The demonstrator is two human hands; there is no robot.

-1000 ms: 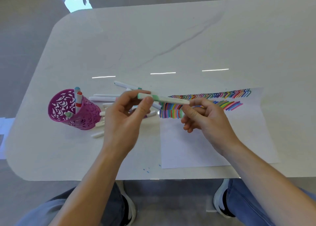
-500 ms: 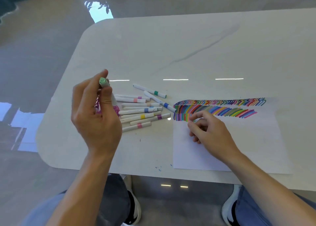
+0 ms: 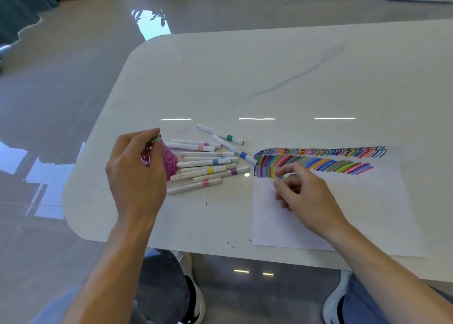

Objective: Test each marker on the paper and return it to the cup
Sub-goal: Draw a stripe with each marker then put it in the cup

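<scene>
Left hand (image 3: 137,174) was at the mouth of the cup (image 3: 170,162), fingers pinched on a green-capped marker (image 3: 156,139) going in. Right hand (image 3: 304,193) rested on the paper (image 3: 367,213), fingers loosely curled, w/ a bit of green between the tips, can't tell what. Judged approx midway: paper carried dense rows of coloured strokes (image 3: 318,159), but about ten loose markers (image 3: 206,163) lay on the bench (image 3: 269,78) betw cup & paper, likely untested. Cup was magenta cut-out lattice; markers slim white barrels w/ colour bands; bench glossy, faint veining
</scene>
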